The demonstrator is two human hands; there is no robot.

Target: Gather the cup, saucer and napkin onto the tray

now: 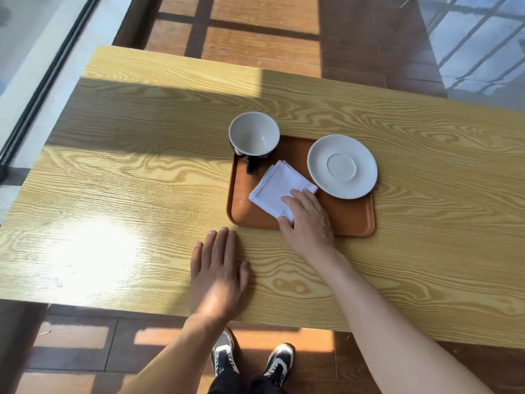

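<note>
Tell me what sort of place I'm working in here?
Probably a café or canteen by a window. A serving tray with a cup, saucer and folded napkin sits on a laminate wood-look table, with a tiled floor and sunlit glass alongside.

There is one counter (142, 172) of light wood. On it lies one brown tray (352, 220). There is one cup (253, 134), one white saucer (342, 166) and one folded white napkin (277, 189). Two hands are in view: one left hand (217, 275) and one right hand (308, 220). Below the counter edge, two shoes can be counted, one left shoe (224, 355) and one right shoe (279, 361).
</note>
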